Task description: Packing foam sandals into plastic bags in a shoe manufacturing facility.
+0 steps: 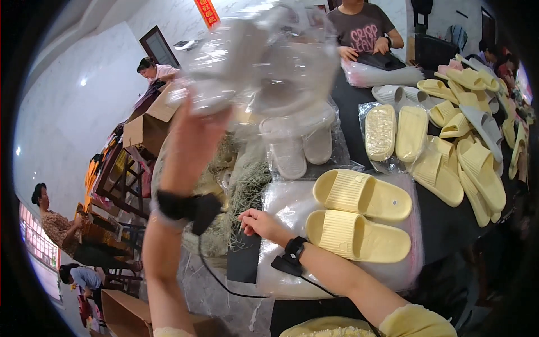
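Note:
My left hand (196, 140), smeared by motion, is raised with its fingers at the edge of a clear plastic bag of pale grey slippers (278, 73). The bag is blurred too and hangs high over the far side of the table. Lower down, my right hand (259, 223) has its fingers loosely bent and apart, with nothing visible in them. To its right, a pair of pale yellow slippers (384, 196) lies on a stack of clear plastic bags (286, 275). Beyond the pair are bagged whitish slippers (289, 154), partly covered by the raised bag.
Greenish netting or shredded material (247, 182) bulges at the table's left edge. On the black table (443, 224), loose yellow and grey slippers (477, 168) are heaped at right, beside a bagged yellow pair (380, 135). A person (365, 28) stands opposite. Cardboard boxes (149, 126) and other people are at left.

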A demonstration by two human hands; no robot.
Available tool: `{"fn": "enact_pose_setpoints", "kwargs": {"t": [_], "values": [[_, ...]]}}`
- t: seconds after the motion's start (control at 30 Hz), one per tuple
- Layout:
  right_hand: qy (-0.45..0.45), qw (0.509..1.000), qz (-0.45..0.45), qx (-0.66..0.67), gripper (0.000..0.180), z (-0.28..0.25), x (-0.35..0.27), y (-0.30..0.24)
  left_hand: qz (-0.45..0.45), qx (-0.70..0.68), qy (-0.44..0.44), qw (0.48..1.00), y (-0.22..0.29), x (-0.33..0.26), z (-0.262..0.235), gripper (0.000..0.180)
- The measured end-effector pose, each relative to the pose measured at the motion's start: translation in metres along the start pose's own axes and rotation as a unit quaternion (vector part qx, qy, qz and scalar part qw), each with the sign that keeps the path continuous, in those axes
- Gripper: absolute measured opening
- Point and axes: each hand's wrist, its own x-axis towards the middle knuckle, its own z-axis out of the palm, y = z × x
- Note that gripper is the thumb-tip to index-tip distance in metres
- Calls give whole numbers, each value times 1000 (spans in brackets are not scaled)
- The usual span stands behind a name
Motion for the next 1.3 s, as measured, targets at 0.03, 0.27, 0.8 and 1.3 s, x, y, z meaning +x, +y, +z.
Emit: {"fn": "enact_pose_setpoints", "kwargs": {"t": [0.03, 0.27, 0.8, 1.3], "values": [[-18, 1000, -7, 11, 21, 10, 0, 1, -52, 40, -113, 991, -17, 13, -5, 32], [7, 998, 34, -55, 17, -3, 0, -10, -256, 146, -46, 954, -101, 11, -12, 35], [17, 997, 75, 24, 21, 5, 9, -12, -159, 693, 187, 678, -170, -134, -378, 38], [-25, 999, 36, -3, 22, 3, 2, -4, -302, 657, 248, 645, -268, -155, -418, 56]]}}
